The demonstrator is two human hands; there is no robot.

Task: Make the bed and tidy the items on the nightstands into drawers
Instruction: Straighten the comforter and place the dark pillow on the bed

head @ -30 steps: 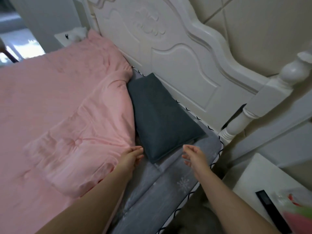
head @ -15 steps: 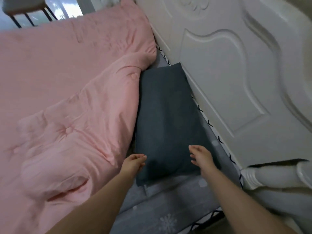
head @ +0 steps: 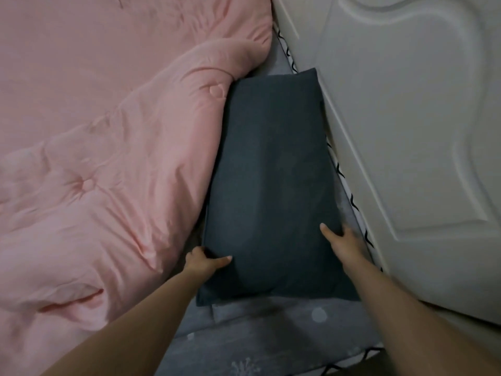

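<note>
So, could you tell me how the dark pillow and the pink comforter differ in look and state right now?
The dark pillow is a smooth, flat, dark grey-blue slab; the pink comforter is pale, tufted and rumpled.
The pillow is gripped at its two side edges by the left hand and right hand; neither hand holds the comforter.
The pillow lies along the white headboard; the comforter spreads away from it across the bed.
Both rest on the grey sheet.

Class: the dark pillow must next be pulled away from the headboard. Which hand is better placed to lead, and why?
The right hand: its grip is on the pillow edge beside the headboard. The left hand holds the edge beside the pink quilt.
</note>
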